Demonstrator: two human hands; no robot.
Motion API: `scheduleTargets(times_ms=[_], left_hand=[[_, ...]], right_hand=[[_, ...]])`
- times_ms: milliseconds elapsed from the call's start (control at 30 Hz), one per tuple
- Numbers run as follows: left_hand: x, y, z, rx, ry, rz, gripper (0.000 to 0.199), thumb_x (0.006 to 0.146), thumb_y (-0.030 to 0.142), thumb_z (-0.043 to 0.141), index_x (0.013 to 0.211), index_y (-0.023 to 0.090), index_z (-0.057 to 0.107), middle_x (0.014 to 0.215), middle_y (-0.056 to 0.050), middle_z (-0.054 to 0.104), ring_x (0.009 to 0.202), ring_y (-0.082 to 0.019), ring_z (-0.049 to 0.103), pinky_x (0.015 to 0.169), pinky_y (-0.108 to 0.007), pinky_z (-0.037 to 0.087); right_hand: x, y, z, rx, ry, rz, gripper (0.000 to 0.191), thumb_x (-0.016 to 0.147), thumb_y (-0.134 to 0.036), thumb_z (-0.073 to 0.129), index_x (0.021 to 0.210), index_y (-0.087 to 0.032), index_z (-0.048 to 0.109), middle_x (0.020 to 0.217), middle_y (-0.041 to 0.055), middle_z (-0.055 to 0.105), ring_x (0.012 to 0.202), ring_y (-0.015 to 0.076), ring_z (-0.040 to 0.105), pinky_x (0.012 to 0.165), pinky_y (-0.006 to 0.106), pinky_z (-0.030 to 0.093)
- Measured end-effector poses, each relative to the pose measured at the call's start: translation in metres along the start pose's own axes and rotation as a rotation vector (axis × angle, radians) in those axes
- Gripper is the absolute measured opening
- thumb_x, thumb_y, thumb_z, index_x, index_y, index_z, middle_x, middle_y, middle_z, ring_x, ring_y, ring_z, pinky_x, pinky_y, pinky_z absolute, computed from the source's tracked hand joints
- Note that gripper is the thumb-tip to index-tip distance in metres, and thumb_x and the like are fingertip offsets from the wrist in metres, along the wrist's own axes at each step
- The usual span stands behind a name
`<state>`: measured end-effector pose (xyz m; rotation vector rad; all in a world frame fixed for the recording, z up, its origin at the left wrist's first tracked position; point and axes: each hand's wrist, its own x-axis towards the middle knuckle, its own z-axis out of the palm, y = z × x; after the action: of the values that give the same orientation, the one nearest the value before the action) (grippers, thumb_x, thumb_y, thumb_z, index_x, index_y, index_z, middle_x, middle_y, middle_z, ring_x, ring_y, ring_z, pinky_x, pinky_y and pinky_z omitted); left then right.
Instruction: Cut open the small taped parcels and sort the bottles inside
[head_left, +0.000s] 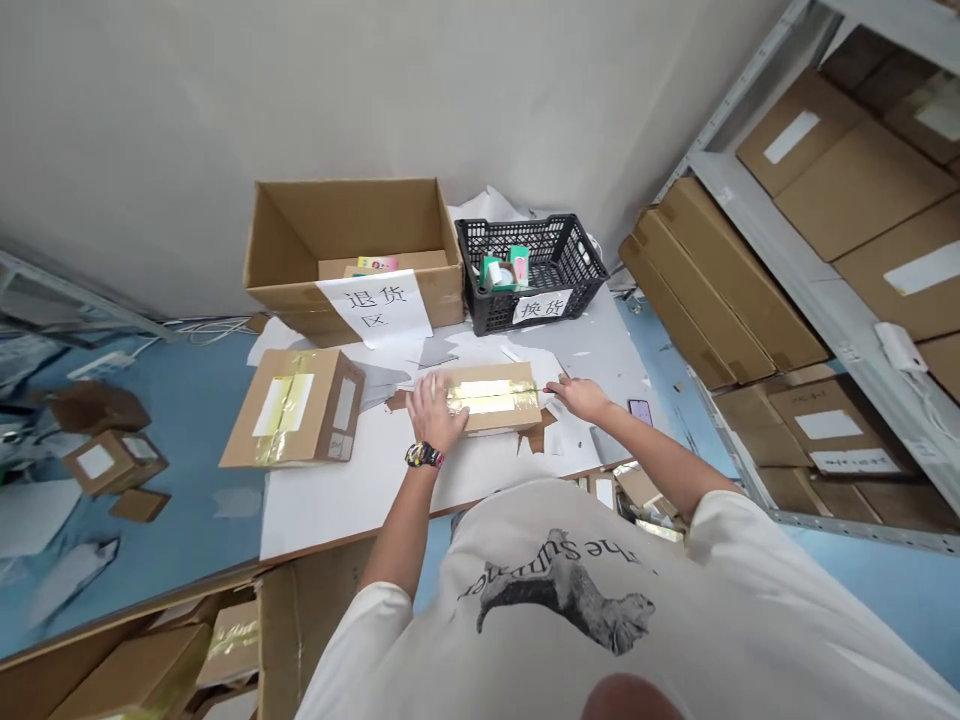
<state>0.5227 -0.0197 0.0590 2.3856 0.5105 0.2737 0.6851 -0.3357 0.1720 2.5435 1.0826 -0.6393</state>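
Observation:
A small cardboard box (491, 397), with shiny yellowish tape and a white label on top, lies on the white table. Pressing flat on its left end is my left hand (436, 410), fingers spread and slightly blurred, a watch on the wrist. My right hand (582, 397) is closed around a slim utility knife (550, 389), mostly hidden in the fingers. The knife's red front part points left at the box's right end, along the tape line. Left of my left hand sits a larger taped carton (304, 408) with white labels.
Behind stand a big open cardboard box (281, 290) and a black plastic crate (495, 318), each holding small colourful packages and bearing a paper sign. Shelves (780, 235) with cartons rise at right. A phone (640, 412) lies at the table's right side. Boxes lie on the blue floor.

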Motion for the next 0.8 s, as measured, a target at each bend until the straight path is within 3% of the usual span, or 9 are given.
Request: scheduleTargets(times_ms=[67,133,300,400,533,667,800], left_hand=[[0.015,0.023,0.004,0.022,-0.116,0.178,0.099,0.090,0.036,0.084,0.179,0.030,0.041,0.187,-0.014,0.032,0.175,-0.051,0.014,0.138,-0.076,0.015],[0.033,0.042,0.014,0.041,-0.228,0.271,0.090,0.092,0.036,0.083,0.176,0.030,0.049,0.183,-0.015,0.041,0.174,-0.051,0.021,0.139,-0.076,0.015],[0.067,0.061,0.034,0.256,-0.384,0.289,0.081,0.099,0.052,0.075,0.174,0.031,0.052,0.178,-0.015,0.051,0.170,-0.045,0.035,0.141,-0.070,0.015],[0.074,0.062,0.035,0.399,-0.408,0.305,0.079,0.102,0.055,0.071,0.175,0.033,0.050,0.178,-0.013,0.052,0.170,-0.042,0.037,0.141,-0.067,0.016],[0.075,0.064,0.035,0.471,-0.411,0.345,0.073,0.106,0.054,0.065,0.175,0.031,0.051,0.178,-0.014,0.052,0.167,-0.043,0.041,0.139,-0.071,0.015],[0.067,0.065,0.044,0.505,-0.385,0.363,0.076,0.109,0.052,0.060,0.178,0.023,0.046,0.178,-0.020,0.050,0.165,-0.046,0.043,0.138,-0.073,0.018],[0.064,0.061,0.054,0.516,-0.367,0.426,0.076,0.111,0.046,0.055,0.177,0.012,0.044,0.178,-0.025,0.048,0.165,-0.049,0.041,0.138,-0.070,0.021]], right_hand=[[-0.008,0.002,0.004,0.051,0.015,0.012,0.047,0.121,-0.036,0.040,0.163,-0.027,0.058,0.154,0.0202,0.065,0.127,0.0309,0.072,0.099,0.037,0.055],[-0.018,0.008,0.008,0.125,0.030,0.031,0.049,0.121,-0.042,0.040,0.165,-0.029,0.056,0.156,0.0196,0.064,0.129,0.0310,0.070,0.101,0.036,0.054],[-0.042,0.030,0.030,0.382,0.134,0.096,0.055,0.123,-0.045,0.033,0.172,-0.026,0.048,0.152,0.0172,0.066,0.133,0.0313,0.068,0.105,0.037,0.053],[-0.044,0.031,0.049,0.456,0.156,0.109,0.057,0.122,-0.036,0.032,0.176,-0.025,0.044,0.154,0.0168,0.064,0.134,0.0314,0.066,0.105,0.038,0.052],[-0.034,0.014,0.067,0.439,0.136,0.077,0.059,0.118,-0.029,0.040,0.177,-0.026,0.045,0.146,0.0151,0.067,0.129,0.0307,0.065,0.101,0.036,0.052],[-0.025,0.000,0.071,0.348,0.143,0.024,0.060,0.117,-0.029,0.048,0.177,-0.028,0.045,0.148,0.0157,0.066,0.127,0.0322,0.063,0.100,0.037,0.053],[-0.024,0.000,0.066,0.270,0.135,0.001,0.060,0.118,-0.030,0.047,0.177,-0.026,0.044,0.147,0.0169,0.066,0.126,0.0342,0.061,0.098,0.038,0.053]])
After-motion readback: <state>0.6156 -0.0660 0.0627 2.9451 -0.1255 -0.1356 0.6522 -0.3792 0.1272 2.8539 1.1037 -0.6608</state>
